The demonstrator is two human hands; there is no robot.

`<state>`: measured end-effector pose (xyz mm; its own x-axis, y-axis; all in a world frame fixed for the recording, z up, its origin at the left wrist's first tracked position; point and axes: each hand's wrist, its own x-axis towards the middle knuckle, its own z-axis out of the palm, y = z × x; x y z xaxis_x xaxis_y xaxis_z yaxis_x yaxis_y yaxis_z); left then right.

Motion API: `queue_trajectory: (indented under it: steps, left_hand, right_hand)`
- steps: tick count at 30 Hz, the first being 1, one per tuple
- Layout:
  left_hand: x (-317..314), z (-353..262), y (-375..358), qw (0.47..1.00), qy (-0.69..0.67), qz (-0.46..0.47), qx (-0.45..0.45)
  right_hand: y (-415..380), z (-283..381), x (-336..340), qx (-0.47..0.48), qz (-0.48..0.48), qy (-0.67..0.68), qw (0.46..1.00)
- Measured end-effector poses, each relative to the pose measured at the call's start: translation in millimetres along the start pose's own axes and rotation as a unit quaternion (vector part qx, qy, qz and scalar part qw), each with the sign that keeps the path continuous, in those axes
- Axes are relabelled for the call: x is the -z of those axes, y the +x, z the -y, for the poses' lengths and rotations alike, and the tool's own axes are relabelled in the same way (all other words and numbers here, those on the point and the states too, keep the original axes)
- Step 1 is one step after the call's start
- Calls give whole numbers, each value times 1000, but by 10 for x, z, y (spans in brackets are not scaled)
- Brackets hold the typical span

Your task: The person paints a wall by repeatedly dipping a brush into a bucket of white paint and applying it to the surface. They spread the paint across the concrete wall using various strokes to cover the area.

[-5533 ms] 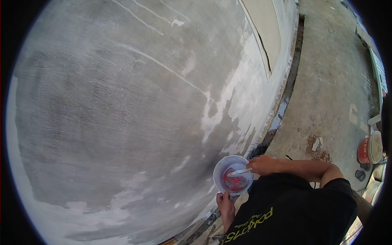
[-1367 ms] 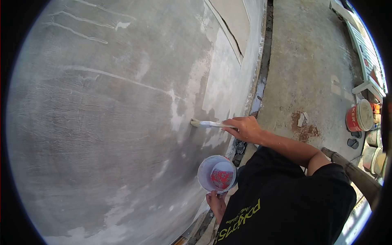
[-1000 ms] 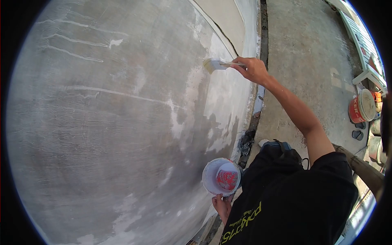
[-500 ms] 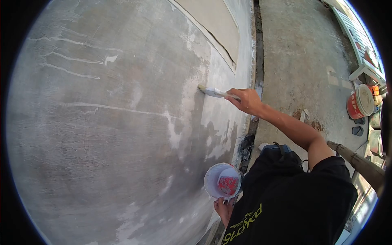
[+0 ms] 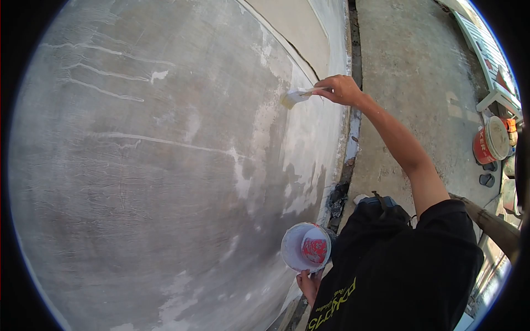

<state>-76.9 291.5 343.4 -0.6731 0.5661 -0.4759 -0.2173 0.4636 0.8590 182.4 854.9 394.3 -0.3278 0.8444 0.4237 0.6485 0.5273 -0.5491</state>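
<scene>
My right hand (image 5: 338,90) is closed on the handle of a paint brush (image 5: 300,96), whose pale bristles touch or nearly touch the grey wall (image 5: 182,110). White patches and thin drip lines mark the wall's surface. Lower down, my left hand (image 5: 309,282) grips the near rim of a white bucket (image 5: 292,248), which is tilted so its inside shows. Within the bucket is a red and white smaller container or patch (image 5: 314,250); which of these it is, I cannot tell.
A narrow gutter (image 5: 346,171) runs along the foot of the wall beside a concrete floor (image 5: 408,71). Farther right are a red and white bucket (image 5: 490,140), dark sandals (image 5: 487,180), a white bench (image 5: 488,71) and a wooden pole (image 5: 491,223).
My right hand has moved up along the wall with the brush, and the bristles now point more downward. My left hand still holds the bucket, which appears slightly farther right and lower.
</scene>
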Motion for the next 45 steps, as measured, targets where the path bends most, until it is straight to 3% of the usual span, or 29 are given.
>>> queue_trajectory:
  steps: [2, 4, 6, 8, 10, 12, 14, 16, 18, 19, 23, 29, 31, 36, 42, 45]
  left_hand:
    - [108, 130, -2, 991, 111, 25, -63]
    - [44, -5, 2, 1000, 26, -3, -18]
    - [-222, -438, -69, 959, -237, -81, 130]
    - [-201, -420, -19, 968, -203, -74, 124]
    - [-167, -380, 61, 969, -193, -80, 129]
    - [-128, -317, 150, 962, -206, -100, 148]
    - [28, -101, 266, 997, -31, 20, 64]
    - [-11, -110, 287, 997, -20, 45, 54]
    - [-269, -394, 210, 977, -174, -28, 121]
    - [-295, -427, 240, 976, -173, -26, 127]
    - [-327, -477, 281, 972, -184, -44, 139]
    - [-232, -481, 125, 971, -199, -53, 122]
    - [-211, -448, 69, 972, -192, -62, 123]
    - [-122, -335, 41, 975, -164, -81, 125]
    - [-212, -474, 42, 977, -149, -83, 129]
    - [-217, -459, 167, 980, -141, -69, 124]
  right_hand:
    - [214, -163, 167, -92, -56, -23, 994]
    - [357, -243, 248, -133, -73, -57, 987]
    - [429, -180, 268, -153, -98, -66, 981]
    - [407, -37, 161, -176, -111, -48, 977]
    - [256, 109, -101, -103, -155, -29, 982]
    - [-46, 455, -132, -92, -128, -3, 987]
    - [-426, 768, -131, -61, -106, 48, 991]
    - [-806, 1090, -118, -32, -62, 89, 994]
    - [-1103, 1305, -123, 7, -18, 132, 991]
    - [-1170, 1356, -116, 30, -3, 129, 991]
    - [-819, 1106, 32, 37, 37, 147, 988]
    - [386, 408, 614, -21, -143, 27, 989]
    - [716, 264, 775, -63, -167, -36, 983]
    - [878, 494, 879, -40, -196, -99, 975]
    - [-121, 1443, 723, 65, -67, 19, 995]
    - [-484, 1546, 644, 127, -4, 74, 989]
